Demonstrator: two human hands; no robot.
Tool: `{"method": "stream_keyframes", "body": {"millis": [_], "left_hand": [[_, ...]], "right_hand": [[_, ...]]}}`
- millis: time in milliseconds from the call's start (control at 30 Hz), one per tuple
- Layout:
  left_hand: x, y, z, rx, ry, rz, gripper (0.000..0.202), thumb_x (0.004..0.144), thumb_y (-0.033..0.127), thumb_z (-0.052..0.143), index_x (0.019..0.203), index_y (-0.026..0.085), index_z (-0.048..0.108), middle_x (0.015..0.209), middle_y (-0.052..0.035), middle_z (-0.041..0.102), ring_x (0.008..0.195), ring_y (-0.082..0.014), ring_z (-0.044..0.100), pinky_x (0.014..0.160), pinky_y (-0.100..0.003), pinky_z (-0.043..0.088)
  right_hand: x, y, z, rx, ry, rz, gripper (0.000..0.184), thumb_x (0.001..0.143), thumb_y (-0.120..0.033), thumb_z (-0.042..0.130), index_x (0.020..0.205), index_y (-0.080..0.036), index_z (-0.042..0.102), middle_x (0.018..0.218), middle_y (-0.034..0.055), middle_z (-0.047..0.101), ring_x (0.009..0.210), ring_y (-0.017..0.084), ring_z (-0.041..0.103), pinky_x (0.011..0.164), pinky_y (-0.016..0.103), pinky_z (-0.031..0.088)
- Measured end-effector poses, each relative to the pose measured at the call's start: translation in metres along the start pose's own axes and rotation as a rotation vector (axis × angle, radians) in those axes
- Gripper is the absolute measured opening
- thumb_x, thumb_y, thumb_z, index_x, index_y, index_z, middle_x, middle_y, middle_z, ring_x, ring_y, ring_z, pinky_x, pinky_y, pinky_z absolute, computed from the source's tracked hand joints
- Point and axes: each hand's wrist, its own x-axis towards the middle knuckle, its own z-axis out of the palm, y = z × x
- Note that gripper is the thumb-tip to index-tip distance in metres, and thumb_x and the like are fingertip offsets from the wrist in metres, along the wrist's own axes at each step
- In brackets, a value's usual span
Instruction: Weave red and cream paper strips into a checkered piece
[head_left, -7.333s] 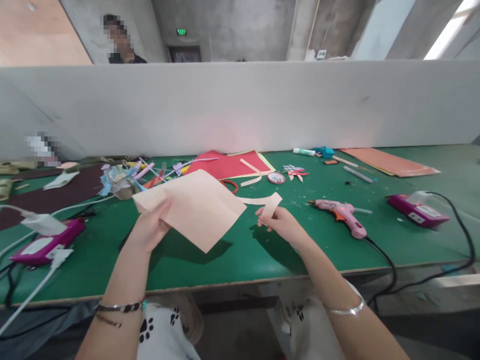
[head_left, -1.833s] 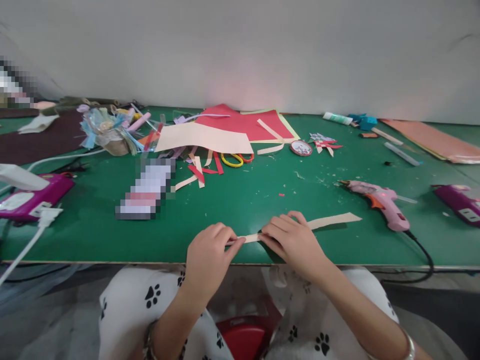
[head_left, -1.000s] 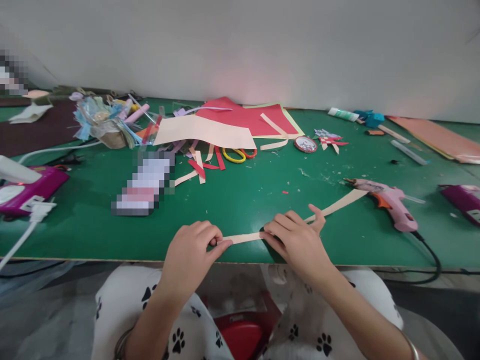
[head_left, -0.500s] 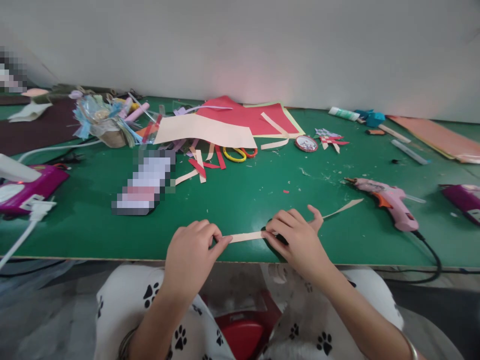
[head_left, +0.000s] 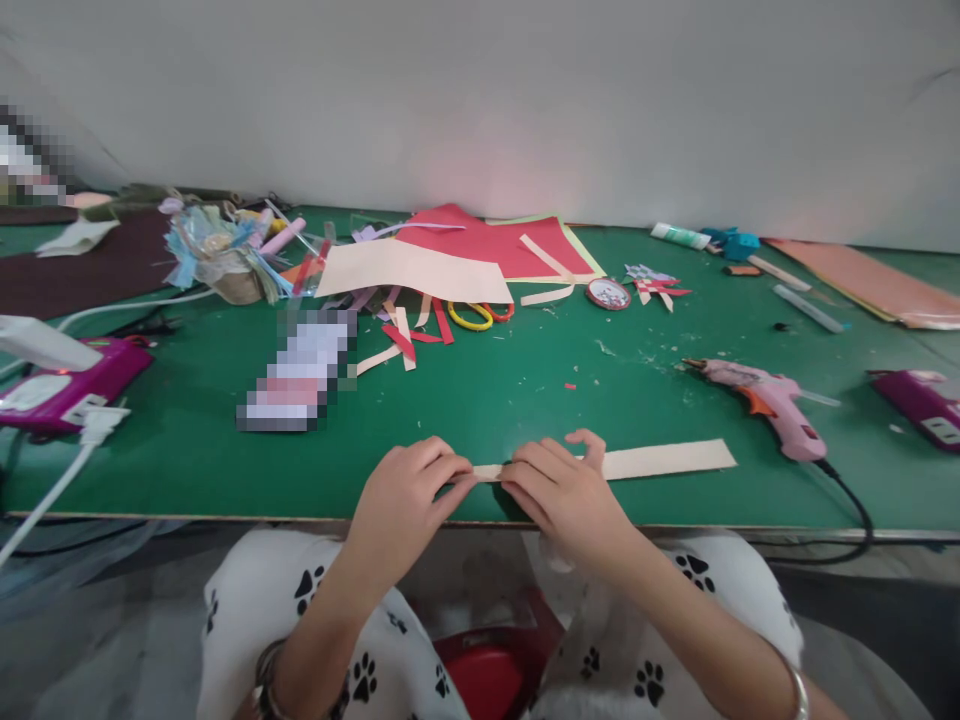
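Observation:
A long beige paper strip (head_left: pixel 660 460) lies flat near the front edge of the green table (head_left: pixel 525 400). My left hand (head_left: pixel 409 500) pinches its left end. My right hand (head_left: pixel 562 495) pinches the strip just to the right of that, fingers pressed onto it, thumb raised. The two hands almost touch. The rest of the strip runs out to the right toward the pink glue gun (head_left: pixel 757 395).
A beige sheet (head_left: pixel 412 272) lies over red paper (head_left: pixel 495 245), cut strips and yellow-handled scissors (head_left: pixel 472 317) at the back centre. Purple power strips sit at far left (head_left: pixel 60 375) and far right (head_left: pixel 919 400). The glue gun's black cord (head_left: pixel 855 505) loops over the front edge.
The hands have closed together along the strip. Its free right end, lifted and twisted half a second ago, now lies flat on the table.

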Motion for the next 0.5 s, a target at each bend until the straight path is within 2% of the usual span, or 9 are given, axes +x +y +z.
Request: {"method": "stream_keyframes", "body": {"millis": [100,200,500], "left_hand": [[0.000,0.002,0.000,-0.013,-0.025,0.014,0.020,0.084,0.024,0.043,0.076,0.020,0.061,0.073,0.0010,0.060,0.063,-0.0106,0.053,0.055,-0.024,0.036],[0.001,0.003,-0.001,-0.022,-0.021,0.022,0.022,0.085,0.024,0.041,0.075,0.020,0.061,0.074,0.0011,0.061,0.064,-0.0101,0.055,0.056,-0.024,0.036],[0.000,0.006,0.002,0.023,0.071,-0.001,0.024,0.083,0.025,0.045,0.064,0.017,0.057,0.065,0.0013,0.057,0.057,-0.0099,0.051,0.052,-0.023,0.035]], "right_hand": [[-0.003,0.007,-0.003,0.047,-0.079,-0.032,0.030,0.089,-0.020,0.035,0.070,-0.017,0.058,0.063,-0.0008,0.056,0.062,0.011,0.045,0.070,0.026,0.028],[-0.005,0.011,-0.004,0.155,-0.120,0.030,0.028,0.088,-0.021,0.037,0.071,-0.017,0.059,0.066,0.0009,0.057,0.063,0.012,0.046,0.061,0.024,0.031],[-0.004,0.011,-0.004,0.331,-0.117,0.161,0.021,0.085,-0.023,0.043,0.073,-0.017,0.059,0.069,0.0021,0.058,0.066,0.012,0.049,0.061,0.023,0.037]]}}
